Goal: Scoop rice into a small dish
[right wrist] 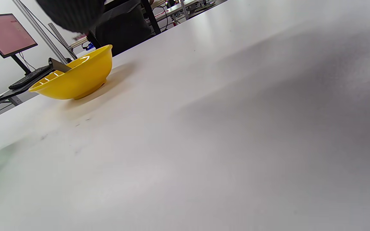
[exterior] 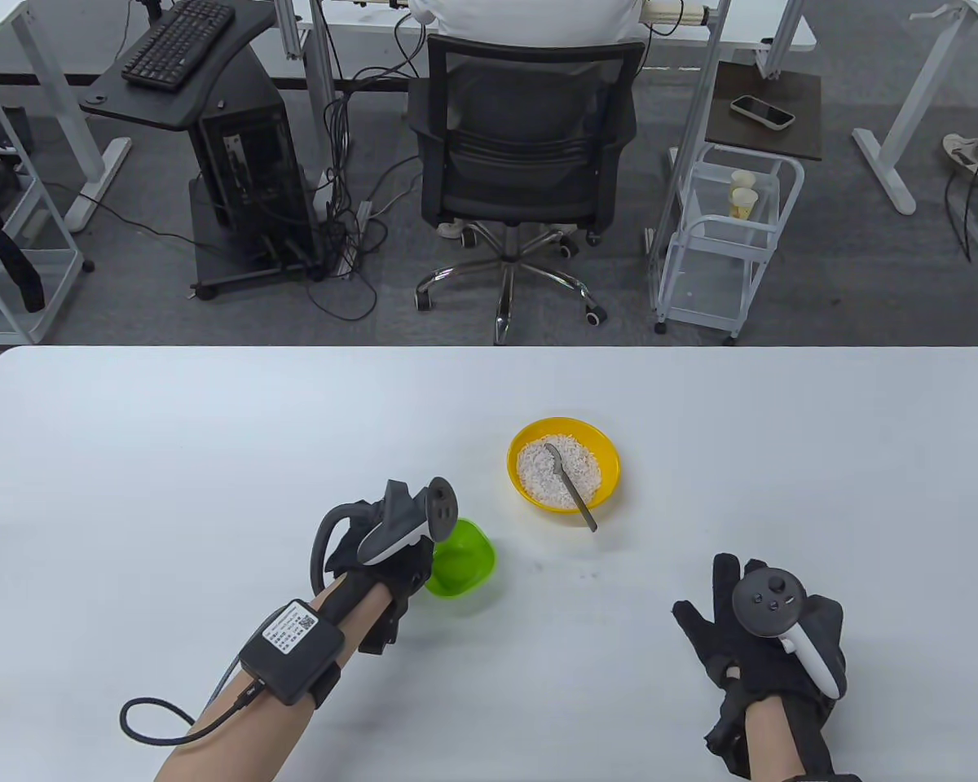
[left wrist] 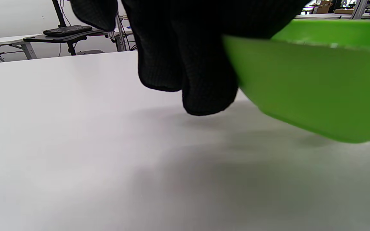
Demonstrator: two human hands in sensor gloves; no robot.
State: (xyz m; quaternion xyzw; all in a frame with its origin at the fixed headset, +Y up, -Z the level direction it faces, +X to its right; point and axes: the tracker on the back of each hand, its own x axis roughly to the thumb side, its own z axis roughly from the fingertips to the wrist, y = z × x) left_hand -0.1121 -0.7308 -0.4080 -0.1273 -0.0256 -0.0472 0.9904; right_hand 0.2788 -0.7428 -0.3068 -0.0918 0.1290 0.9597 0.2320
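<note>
So, layout: a yellow bowl [exterior: 564, 465] of rice [exterior: 558, 472] sits mid-table; a small green dish [exterior: 460, 558] lies near and to the left of it, a little apart.
Spoon: a metal spoon [exterior: 569, 483] rests in the rice, its head buried far-left in the bowl and its handle crossing the near-right rim and overhanging the table [exterior: 212, 456].
Long axis: the handle runs from far-left to near-right, so its free end aims roughly toward the right hand.
Left hand: the left hand [exterior: 379, 570] is at the green dish's left side; in the left wrist view the gloved fingers [left wrist: 204, 86] lie against the dish wall, and the dish looks tilted or slightly raised. Whether they truly grip it or only steady it, I cannot tell.
Right hand: the right hand [exterior: 762, 643] lies flat with fingers spread wide, holding nothing, near and to the right of the bowl, well apart from the spoon.
Judgement: the dish appears empty, so scooping has not begun; the right hand is the nearer one to the handle end and would reach far-left to take it.
</note>
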